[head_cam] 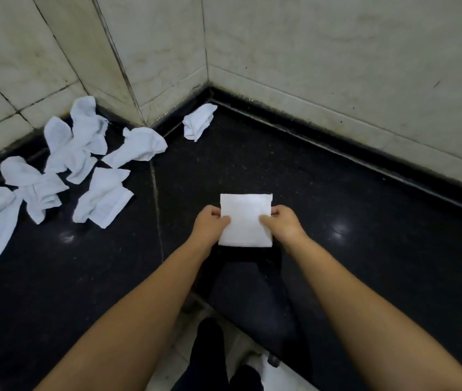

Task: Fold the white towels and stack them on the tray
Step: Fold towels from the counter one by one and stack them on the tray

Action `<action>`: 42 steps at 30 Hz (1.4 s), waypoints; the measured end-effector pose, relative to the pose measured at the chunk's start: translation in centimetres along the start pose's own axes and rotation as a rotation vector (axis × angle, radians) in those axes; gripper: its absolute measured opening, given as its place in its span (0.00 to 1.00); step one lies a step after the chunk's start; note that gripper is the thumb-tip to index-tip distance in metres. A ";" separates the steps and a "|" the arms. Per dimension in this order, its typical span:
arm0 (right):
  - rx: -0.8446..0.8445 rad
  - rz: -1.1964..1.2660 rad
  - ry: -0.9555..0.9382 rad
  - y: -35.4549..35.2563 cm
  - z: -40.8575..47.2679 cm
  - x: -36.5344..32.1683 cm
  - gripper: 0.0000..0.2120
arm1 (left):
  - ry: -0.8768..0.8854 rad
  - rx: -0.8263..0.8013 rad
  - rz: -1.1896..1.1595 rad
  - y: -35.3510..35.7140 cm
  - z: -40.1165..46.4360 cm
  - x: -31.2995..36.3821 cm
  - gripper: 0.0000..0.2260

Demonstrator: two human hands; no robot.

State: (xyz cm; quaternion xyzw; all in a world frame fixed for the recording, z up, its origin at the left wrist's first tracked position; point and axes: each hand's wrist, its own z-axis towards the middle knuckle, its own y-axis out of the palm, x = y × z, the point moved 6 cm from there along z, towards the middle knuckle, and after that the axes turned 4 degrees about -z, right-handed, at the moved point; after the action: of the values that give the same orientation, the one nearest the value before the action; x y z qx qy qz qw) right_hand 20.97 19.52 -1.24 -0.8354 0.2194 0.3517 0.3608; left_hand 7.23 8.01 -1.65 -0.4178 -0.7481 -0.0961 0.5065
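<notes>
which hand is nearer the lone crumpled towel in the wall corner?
Left. The left hand grips the folded towel by its left edge, slightly closer to the crumpled towel up in the corner; the right hand grips the opposite edge, farther right.

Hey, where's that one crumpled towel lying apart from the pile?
In the head view, the lone crumpled towel lies in the far wall corner, right of the towel pile.

Both bare forearms reach forward, left hand (210, 221) and right hand (283, 222) each in a pinching grip, thumbs on top.
</notes>
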 end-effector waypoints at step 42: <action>1.131 0.976 0.255 -35.0 -70.7 55.1 0.06 | -0.051 -1.420 0.234 52.0 -70.6 -12.9 0.06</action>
State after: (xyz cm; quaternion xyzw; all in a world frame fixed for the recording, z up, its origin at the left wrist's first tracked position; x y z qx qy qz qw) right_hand 109.19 -17.73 8.16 -0.3651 0.7515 0.2060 0.5095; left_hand 94.39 -5.98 6.07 -0.7259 -0.4669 -0.4947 0.1021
